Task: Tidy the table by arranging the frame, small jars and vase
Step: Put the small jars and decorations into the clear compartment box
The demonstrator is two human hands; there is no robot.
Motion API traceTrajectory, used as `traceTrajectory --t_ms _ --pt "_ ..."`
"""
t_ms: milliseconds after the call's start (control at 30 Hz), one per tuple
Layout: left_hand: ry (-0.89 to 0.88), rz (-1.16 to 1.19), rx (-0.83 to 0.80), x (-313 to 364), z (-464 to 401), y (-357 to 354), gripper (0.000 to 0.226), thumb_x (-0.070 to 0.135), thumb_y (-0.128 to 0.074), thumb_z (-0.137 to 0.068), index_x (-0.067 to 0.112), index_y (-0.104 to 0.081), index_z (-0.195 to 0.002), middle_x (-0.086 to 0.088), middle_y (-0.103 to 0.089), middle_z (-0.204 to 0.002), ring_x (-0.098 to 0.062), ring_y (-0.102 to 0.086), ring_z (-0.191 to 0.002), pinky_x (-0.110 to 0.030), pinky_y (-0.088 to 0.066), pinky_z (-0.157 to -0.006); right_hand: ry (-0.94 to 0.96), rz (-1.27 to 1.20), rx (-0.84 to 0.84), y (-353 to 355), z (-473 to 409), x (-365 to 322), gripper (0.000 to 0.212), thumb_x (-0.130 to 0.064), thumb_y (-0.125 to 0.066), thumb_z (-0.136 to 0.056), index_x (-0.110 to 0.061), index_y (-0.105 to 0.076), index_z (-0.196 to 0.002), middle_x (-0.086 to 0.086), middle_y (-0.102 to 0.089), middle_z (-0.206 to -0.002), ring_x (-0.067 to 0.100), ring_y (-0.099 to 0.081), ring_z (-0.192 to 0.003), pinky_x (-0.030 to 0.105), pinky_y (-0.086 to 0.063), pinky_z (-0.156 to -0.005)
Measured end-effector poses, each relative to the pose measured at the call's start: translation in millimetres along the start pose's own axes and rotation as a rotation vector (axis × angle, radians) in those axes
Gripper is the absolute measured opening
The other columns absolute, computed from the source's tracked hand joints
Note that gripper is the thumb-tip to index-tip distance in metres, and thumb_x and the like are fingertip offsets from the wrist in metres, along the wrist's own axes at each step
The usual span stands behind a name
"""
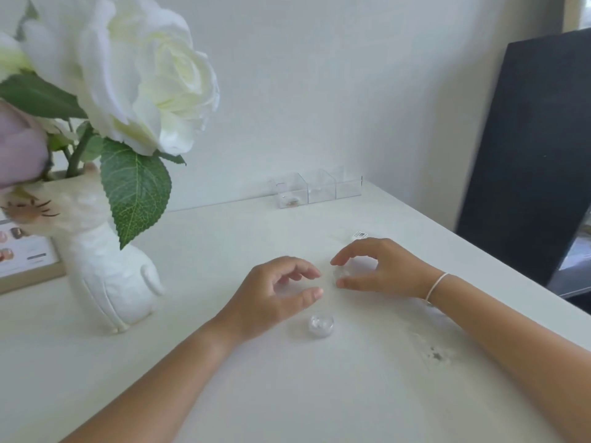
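my right hand [380, 266] pinches a clear jar [343, 274] | my left hand [275, 290] holds nothing | another little jar [321, 324] just below it still waits

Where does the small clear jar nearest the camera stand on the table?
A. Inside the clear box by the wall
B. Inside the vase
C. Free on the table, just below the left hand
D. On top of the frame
C: the small jar stands alone on the table, just below the left hand.

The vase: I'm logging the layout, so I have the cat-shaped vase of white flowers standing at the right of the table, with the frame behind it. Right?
Not quite. The head view shows the cat-shaped vase standing at the left of the table, not the right. The frame is indeed behind it.
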State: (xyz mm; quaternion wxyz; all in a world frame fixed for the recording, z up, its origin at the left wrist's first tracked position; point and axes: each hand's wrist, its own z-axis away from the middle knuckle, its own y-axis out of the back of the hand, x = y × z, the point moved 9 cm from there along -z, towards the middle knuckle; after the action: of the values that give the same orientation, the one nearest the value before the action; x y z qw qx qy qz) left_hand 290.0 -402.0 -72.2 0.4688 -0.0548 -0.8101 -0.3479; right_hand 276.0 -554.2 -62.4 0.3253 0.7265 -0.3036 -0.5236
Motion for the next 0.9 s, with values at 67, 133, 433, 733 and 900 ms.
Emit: traceTrajectory --t_ms 67,133,433,733,900 --pt "-0.032 -0.045 -0.085 5.9 6.5 -8.9 0.023 0.044 -0.07 -0.066 0.039 -0.066 -0.088 0.018 -0.066 -0.096 -0.002 -0.057 -0.098 -0.008 -0.039 -0.086 0.016 0.037 -0.015 0.1 -0.2 -0.7 0.021 -0.044 -0.072 -0.07 -0.047 -0.059 -0.087 -0.015 -0.065 -0.105 -0.002 -0.051 -0.099 -0.001 -0.03 -0.083" --pt "-0.056 -0.132 -0.147 10.0 9.3 -15.7 0.027 0.048 -0.07 -0.064 0.041 -0.065 -0.09 0.017 -0.066 -0.095 -0.003 -0.055 -0.1 -0.011 -0.039 -0.087 0.04 0.065 -0.025 -0.2 -0.6 -1.7 0.023 -0.043 -0.072 -0.071 -0.039 -0.063 -0.092 -0.012 -0.065 -0.105 0.0 -0.051 -0.098 0.0 -0.03 -0.083" --pt "-0.1 -0.245 -0.15 18.5 6.9 -19.2 0.019 0.039 -0.072 -0.065 0.044 -0.063 -0.081 0.01 -0.069 -0.087 -0.003 -0.054 -0.096 -0.013 -0.039 -0.086 0.033 0.049 0.001 1.3 -4.0 2.4 0.022 -0.034 -0.072 -0.074 -0.03 -0.067 -0.094 -0.009 -0.065 -0.093 0.007 -0.055 -0.094 0.012 -0.037 -0.082" --pt "-0.084 -0.161 -0.06 8.0 -1.4 -11.3 0.016 0.031 -0.073 -0.068 0.039 -0.068 -0.081 0.012 -0.068 -0.085 -0.001 -0.059 -0.089 -0.008 -0.041 -0.08 0.078 0.015 0.109 7.7 -9.7 2.0 0.025 -0.029 -0.072 -0.074 -0.03 -0.065 -0.098 -0.013 -0.061 -0.089 0.001 -0.054 -0.085 0.001 -0.035 -0.076" --pt "-0.068 -0.114 0.057 -3.5 -19.7 2.7 0.016 0.026 -0.074 -0.073 0.038 -0.068 -0.081 0.016 -0.067 -0.091 0.003 -0.059 -0.084 -0.011 -0.043 -0.078 0.086 -0.005 0.259 19.6 -21.7 8.8 0.023 -0.026 -0.07 -0.076 -0.03 -0.062 -0.097 -0.014 -0.061 -0.091 0.01 -0.056 -0.086 0.004 -0.037 -0.074"
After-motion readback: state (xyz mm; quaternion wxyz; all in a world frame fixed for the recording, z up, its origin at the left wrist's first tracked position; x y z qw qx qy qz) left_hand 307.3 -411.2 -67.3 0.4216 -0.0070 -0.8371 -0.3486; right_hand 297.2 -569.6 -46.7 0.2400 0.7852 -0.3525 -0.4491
